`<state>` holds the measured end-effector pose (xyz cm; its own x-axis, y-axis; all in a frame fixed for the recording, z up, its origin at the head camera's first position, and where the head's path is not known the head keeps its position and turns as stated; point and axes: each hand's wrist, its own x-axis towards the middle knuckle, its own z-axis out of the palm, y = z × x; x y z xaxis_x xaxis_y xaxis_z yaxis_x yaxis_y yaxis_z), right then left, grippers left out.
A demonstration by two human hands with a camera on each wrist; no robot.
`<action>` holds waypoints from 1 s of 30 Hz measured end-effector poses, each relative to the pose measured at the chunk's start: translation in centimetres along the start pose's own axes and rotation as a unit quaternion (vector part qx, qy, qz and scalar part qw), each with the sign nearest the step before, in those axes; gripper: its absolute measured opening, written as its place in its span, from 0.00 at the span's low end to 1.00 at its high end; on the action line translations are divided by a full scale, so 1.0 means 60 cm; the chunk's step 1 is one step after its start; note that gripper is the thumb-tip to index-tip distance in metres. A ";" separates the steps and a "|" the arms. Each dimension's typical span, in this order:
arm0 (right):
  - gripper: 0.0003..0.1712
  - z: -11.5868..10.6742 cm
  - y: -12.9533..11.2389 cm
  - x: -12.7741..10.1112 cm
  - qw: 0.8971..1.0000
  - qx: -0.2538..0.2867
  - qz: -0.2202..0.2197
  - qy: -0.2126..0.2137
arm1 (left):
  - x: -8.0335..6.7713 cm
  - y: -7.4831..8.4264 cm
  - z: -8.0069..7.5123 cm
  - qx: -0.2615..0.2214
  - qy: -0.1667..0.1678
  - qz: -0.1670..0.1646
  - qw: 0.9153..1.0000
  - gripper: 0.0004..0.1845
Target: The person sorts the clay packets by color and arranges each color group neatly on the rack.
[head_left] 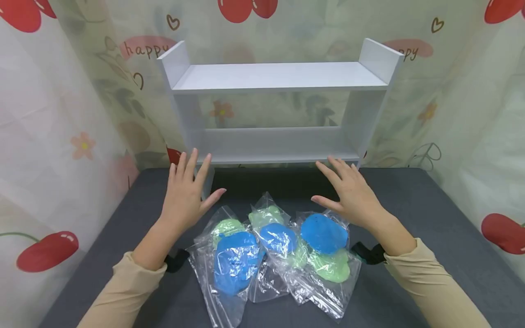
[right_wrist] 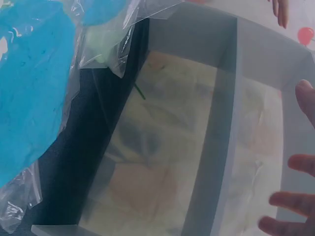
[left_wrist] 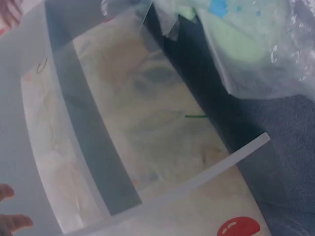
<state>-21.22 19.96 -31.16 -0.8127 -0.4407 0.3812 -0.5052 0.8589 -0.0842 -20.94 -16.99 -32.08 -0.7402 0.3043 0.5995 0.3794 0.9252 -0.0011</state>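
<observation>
Worktop [head_left: 410,205]: dark cloth-like surface, side edges running down both sides of the head view; bare surface lies outside each forearm and between bags and shelf. White shelf unit [head_left: 270,76] stands at the far edge, its two boards bounded by side panels; printed fabric [head_left: 49,136] closes in the left, right and back.

Clear plastic bags [head_left: 280,239] with blue and pale green contents lie in an overlapping cluster on the near-middle worktop, between the forearms.

Grip, left hand [head_left: 186,196]: fingers spread, thumb well apart, holding nothing. Grip, right hand [head_left: 356,193]: likewise spread, thumb apart, nothing held. Both are raised in front of the shelf, palms turned away from the head camera.

Hard to make out: fingertips overlap the shelf's lower part in the head view; contact not determinable there. Bag count uncertain owing to overlap and glare. Wrist views are hazy; each cuts its own hand at the frame side, leaving fingers only. Near ends of both sleeves [head_left: 434,282] are cropped.
</observation>
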 end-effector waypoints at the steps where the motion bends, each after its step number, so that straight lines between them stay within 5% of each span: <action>1: 0.46 0.000 0.001 -0.002 1.000 0.007 -0.001 -0.001 | 0.001 -0.004 -0.003 -0.013 0.005 -0.008 1.000 0.45; 10: 0.41 0.008 0.008 -0.026 0.996 0.065 0.020 -0.052 | 0.016 -0.038 -0.015 -0.114 0.034 -0.079 0.990 0.41; 18: 0.40 0.030 0.022 -0.046 0.990 0.115 0.035 -0.078 | 0.025 -0.060 -0.008 -0.198 -0.015 -0.162 0.967 0.41; 30: 0.40 0.066 0.045 -0.070 0.978 0.167 0.052 -0.113 | 0.039 -0.082 0.012 -0.263 -0.035 -0.197 0.944 0.40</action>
<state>-20.33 23.11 -36.61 -0.8894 -0.4339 0.1439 -0.4518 0.7861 -0.4218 -24.93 -20.66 -31.28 -0.9092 -0.0091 0.4162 0.2762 0.7348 0.6195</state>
